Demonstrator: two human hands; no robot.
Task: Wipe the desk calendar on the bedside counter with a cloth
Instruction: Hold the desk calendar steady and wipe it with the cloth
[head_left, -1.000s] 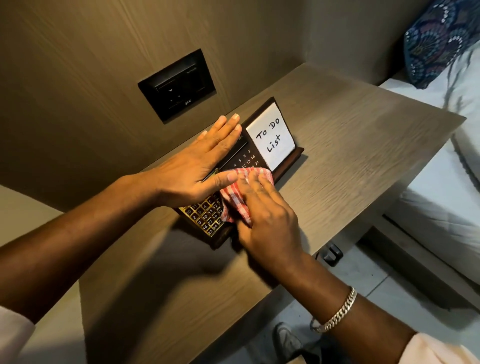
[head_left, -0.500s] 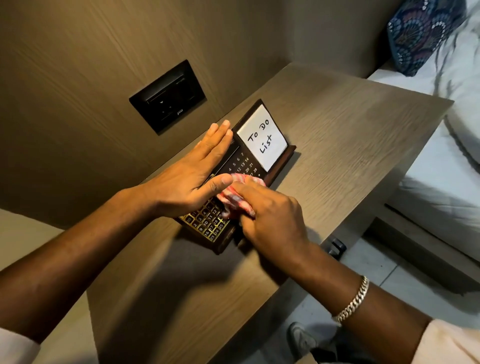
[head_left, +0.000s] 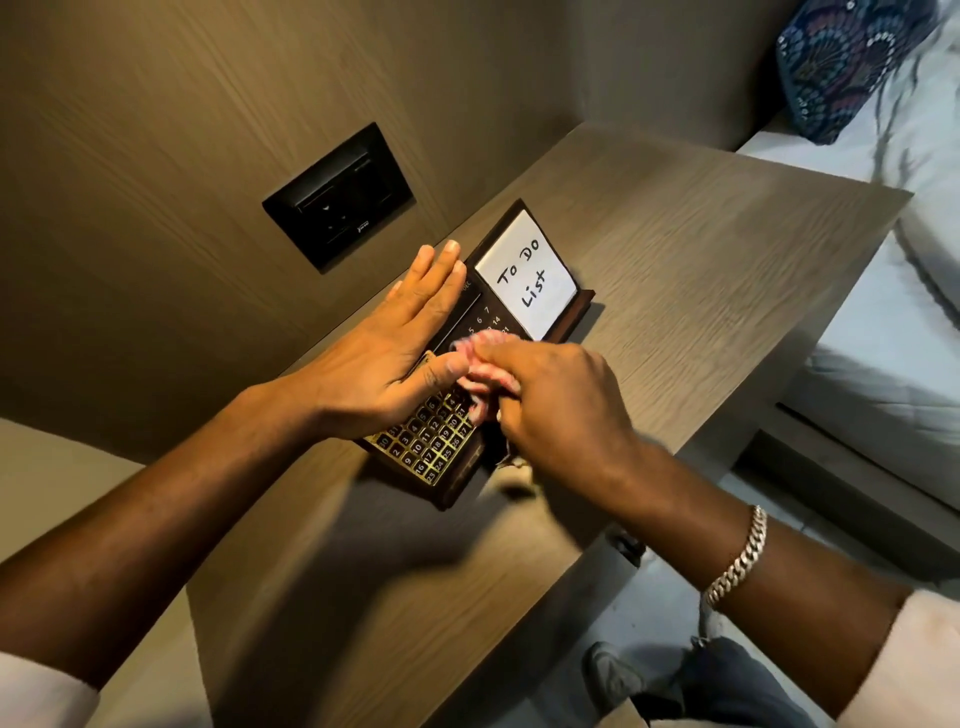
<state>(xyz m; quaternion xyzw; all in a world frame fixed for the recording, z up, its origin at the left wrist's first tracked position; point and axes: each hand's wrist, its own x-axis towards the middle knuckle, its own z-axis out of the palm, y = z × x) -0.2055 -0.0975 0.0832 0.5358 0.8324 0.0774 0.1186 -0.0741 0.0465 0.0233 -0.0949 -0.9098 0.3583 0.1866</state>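
A dark wooden desk calendar (head_left: 434, 449) with gold number tiles and a white "To Do List" card (head_left: 527, 275) leans against the wall on the wooden bedside counter (head_left: 701, 249). My left hand (head_left: 389, 353) lies flat, fingers together, across the calendar's top edge and upper face, pressing it steady. My right hand (head_left: 550, 400) is closed on a red-and-white checked cloth (head_left: 483, 371), which is bunched and pressed onto the middle of the calendar's face. The cloth touches my left thumb. Part of the number grid is hidden under both hands.
A black socket plate (head_left: 340, 197) is set in the wood wall behind the calendar. A bed with pale sheets (head_left: 893, 353) and a blue patterned pillow (head_left: 841, 62) lies to the right. Below the counter's front edge are tiled floor and my shoe (head_left: 613, 675).
My right hand has slid the cloth left and down along the calendar face, toward my left thumb. My left hand stays flat on the calendar. The view has shifted slightly.
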